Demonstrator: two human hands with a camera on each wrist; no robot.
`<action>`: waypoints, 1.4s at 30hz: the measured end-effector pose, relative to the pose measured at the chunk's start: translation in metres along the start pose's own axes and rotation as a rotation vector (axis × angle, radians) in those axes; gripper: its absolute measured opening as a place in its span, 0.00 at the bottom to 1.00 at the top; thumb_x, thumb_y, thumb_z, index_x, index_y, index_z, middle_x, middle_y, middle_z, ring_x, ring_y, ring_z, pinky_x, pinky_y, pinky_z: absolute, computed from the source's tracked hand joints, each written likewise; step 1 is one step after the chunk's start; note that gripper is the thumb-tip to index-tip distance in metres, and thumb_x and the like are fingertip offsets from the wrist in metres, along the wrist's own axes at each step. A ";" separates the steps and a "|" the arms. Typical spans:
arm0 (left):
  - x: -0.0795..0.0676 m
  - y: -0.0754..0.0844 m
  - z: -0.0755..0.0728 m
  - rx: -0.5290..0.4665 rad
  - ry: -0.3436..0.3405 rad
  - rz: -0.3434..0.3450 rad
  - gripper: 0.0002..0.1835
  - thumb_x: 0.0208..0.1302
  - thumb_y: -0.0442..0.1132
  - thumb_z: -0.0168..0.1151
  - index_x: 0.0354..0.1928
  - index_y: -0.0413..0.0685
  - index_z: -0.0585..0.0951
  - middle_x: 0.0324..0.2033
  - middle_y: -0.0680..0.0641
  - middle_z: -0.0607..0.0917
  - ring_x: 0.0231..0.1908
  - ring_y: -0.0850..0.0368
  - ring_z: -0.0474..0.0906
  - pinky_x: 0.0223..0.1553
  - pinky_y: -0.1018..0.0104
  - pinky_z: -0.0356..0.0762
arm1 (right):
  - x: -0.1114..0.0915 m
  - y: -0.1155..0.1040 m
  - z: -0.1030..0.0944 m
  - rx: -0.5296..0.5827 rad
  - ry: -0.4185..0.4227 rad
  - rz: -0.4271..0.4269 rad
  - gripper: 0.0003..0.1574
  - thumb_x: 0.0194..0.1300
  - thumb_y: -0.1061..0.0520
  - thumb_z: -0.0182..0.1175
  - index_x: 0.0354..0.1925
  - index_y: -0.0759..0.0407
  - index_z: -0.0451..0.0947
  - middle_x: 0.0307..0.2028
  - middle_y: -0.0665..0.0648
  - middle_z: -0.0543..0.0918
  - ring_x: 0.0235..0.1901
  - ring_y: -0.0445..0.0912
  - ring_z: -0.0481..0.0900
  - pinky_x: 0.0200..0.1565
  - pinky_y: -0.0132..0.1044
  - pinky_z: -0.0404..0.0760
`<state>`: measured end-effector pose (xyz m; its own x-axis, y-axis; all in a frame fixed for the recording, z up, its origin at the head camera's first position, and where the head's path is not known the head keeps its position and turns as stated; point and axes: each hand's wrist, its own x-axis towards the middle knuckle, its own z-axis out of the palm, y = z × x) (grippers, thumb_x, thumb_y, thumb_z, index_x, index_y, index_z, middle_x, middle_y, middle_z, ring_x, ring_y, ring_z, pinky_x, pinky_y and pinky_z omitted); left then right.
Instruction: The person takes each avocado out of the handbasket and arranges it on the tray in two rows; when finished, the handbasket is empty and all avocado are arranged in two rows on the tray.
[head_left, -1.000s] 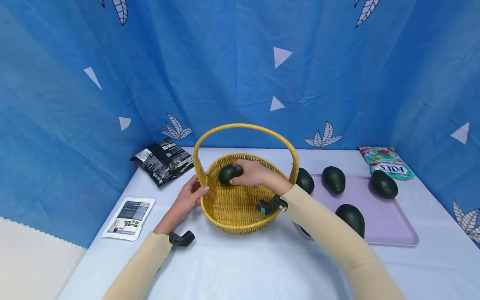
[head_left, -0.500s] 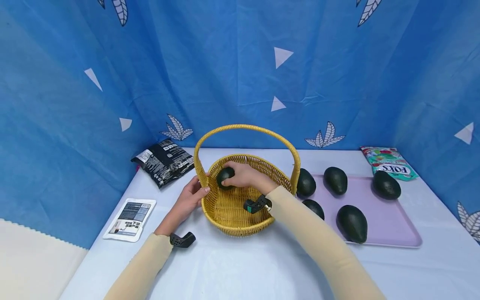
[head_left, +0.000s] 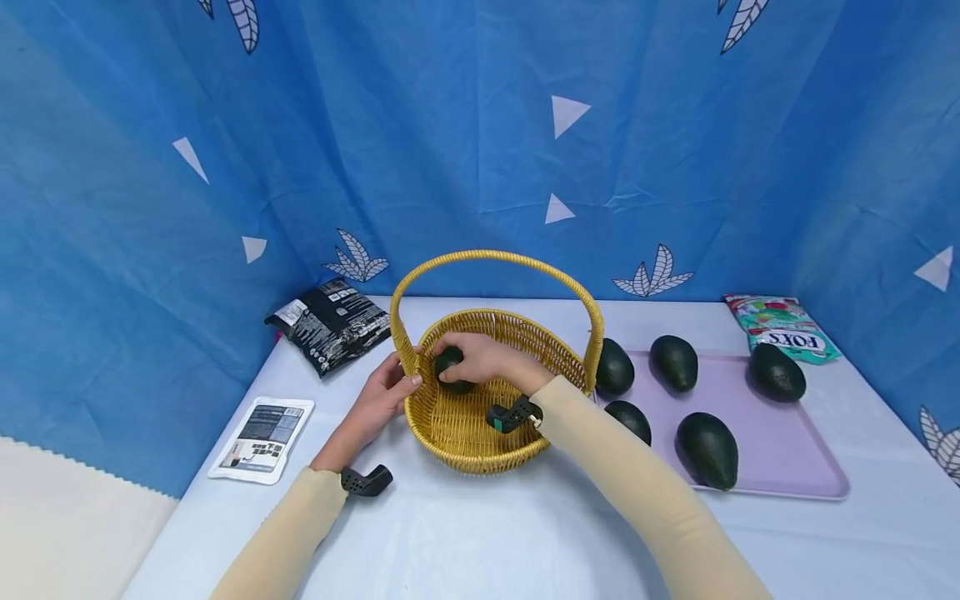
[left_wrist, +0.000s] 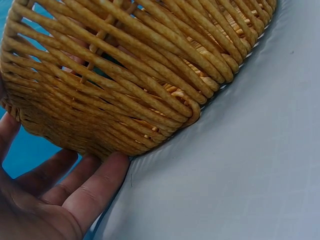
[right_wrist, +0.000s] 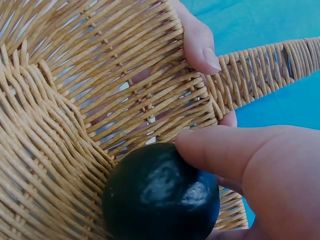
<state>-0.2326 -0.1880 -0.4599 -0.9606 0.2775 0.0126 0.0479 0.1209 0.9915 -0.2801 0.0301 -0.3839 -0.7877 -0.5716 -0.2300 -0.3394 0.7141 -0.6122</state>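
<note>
A golden wicker basket (head_left: 480, 462) with a tall arched handle stands mid-table in the head view. At its left side my left hand (head_left: 378, 396) grips the rim, thumb over the edge and fingers along the outer wall, as the fingers (left_wrist: 97, 192) in the left wrist view show. My right hand (head_left: 487, 360) reaches inside and holds a dark green avocado (head_left: 453, 370) at the basket's left end. In the right wrist view the thumb lies on top of this avocado (right_wrist: 160, 195), close to the wicker wall; its underside is hidden.
Right of the basket, a lilac tray (head_left: 780, 450) bears several avocados (head_left: 707, 450). A green FOX'S bag (head_left: 783, 329) lies behind it. On the left are a black packet (head_left: 330, 323) and a white pouch (head_left: 262, 439). A blue curtain (head_left: 480, 150) hangs behind.
My right hand has moved slightly left and then lower in the basket with the avocado. The sleeve now covers less of the tray. My left hand keeps its place on the rim.
</note>
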 end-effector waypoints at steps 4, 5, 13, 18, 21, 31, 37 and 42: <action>0.000 -0.001 0.000 0.002 0.003 0.002 0.32 0.75 0.39 0.55 0.78 0.51 0.61 0.69 0.31 0.70 0.48 0.62 0.78 0.39 0.73 0.82 | -0.001 -0.001 0.000 0.006 -0.013 -0.008 0.26 0.70 0.51 0.65 0.64 0.47 0.74 0.67 0.57 0.76 0.58 0.52 0.76 0.48 0.43 0.81; 0.000 -0.001 0.000 0.003 0.003 0.003 0.32 0.75 0.39 0.55 0.78 0.52 0.61 0.69 0.31 0.70 0.48 0.62 0.77 0.39 0.73 0.82 | -0.001 -0.001 0.000 0.002 -0.013 -0.011 0.26 0.70 0.51 0.65 0.64 0.47 0.74 0.67 0.57 0.76 0.60 0.52 0.76 0.51 0.44 0.81; 0.000 -0.001 0.000 0.010 0.003 0.002 0.32 0.75 0.39 0.55 0.78 0.52 0.60 0.69 0.31 0.70 0.48 0.61 0.77 0.38 0.73 0.81 | 0.000 -0.001 0.000 -0.035 -0.013 -0.046 0.27 0.69 0.53 0.65 0.65 0.50 0.74 0.67 0.57 0.76 0.67 0.53 0.73 0.66 0.50 0.75; 0.001 0.000 0.000 -0.001 -0.008 0.005 0.32 0.75 0.39 0.55 0.78 0.51 0.60 0.70 0.31 0.69 0.49 0.61 0.77 0.40 0.73 0.82 | -0.003 -0.003 -0.003 -0.045 -0.013 -0.063 0.27 0.68 0.53 0.66 0.64 0.49 0.76 0.67 0.56 0.77 0.67 0.52 0.73 0.66 0.49 0.75; 0.001 -0.001 0.000 -0.005 -0.006 -0.001 0.32 0.75 0.39 0.55 0.78 0.51 0.60 0.71 0.32 0.68 0.51 0.61 0.76 0.43 0.72 0.83 | -0.009 -0.008 -0.008 -0.059 -0.016 -0.091 0.27 0.67 0.53 0.66 0.63 0.49 0.77 0.67 0.55 0.77 0.67 0.52 0.73 0.66 0.50 0.74; 0.002 -0.001 -0.001 -0.001 0.004 -0.018 0.32 0.75 0.40 0.56 0.78 0.53 0.61 0.71 0.33 0.69 0.57 0.56 0.74 0.46 0.71 0.83 | -0.040 -0.029 -0.031 -0.197 -0.058 -0.205 0.27 0.67 0.53 0.65 0.63 0.50 0.77 0.63 0.54 0.80 0.61 0.50 0.76 0.62 0.46 0.76; 0.001 0.000 0.000 0.008 0.004 -0.030 0.32 0.75 0.41 0.56 0.78 0.54 0.61 0.73 0.34 0.67 0.65 0.46 0.70 0.49 0.70 0.83 | -0.066 -0.032 -0.045 -0.241 -0.113 -0.252 0.27 0.67 0.54 0.64 0.64 0.53 0.77 0.57 0.54 0.82 0.51 0.47 0.78 0.53 0.40 0.79; 0.000 0.001 0.000 0.006 0.008 -0.023 0.32 0.74 0.40 0.56 0.78 0.54 0.61 0.73 0.34 0.67 0.64 0.46 0.71 0.49 0.70 0.83 | -0.090 -0.028 -0.053 -0.268 -0.129 -0.276 0.26 0.67 0.54 0.64 0.63 0.50 0.77 0.56 0.53 0.83 0.50 0.45 0.79 0.51 0.38 0.81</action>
<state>-0.2331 -0.1880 -0.4590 -0.9636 0.2672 -0.0096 0.0271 0.1330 0.9907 -0.2265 0.0825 -0.3060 -0.5834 -0.7902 -0.1880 -0.6642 0.5973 -0.4496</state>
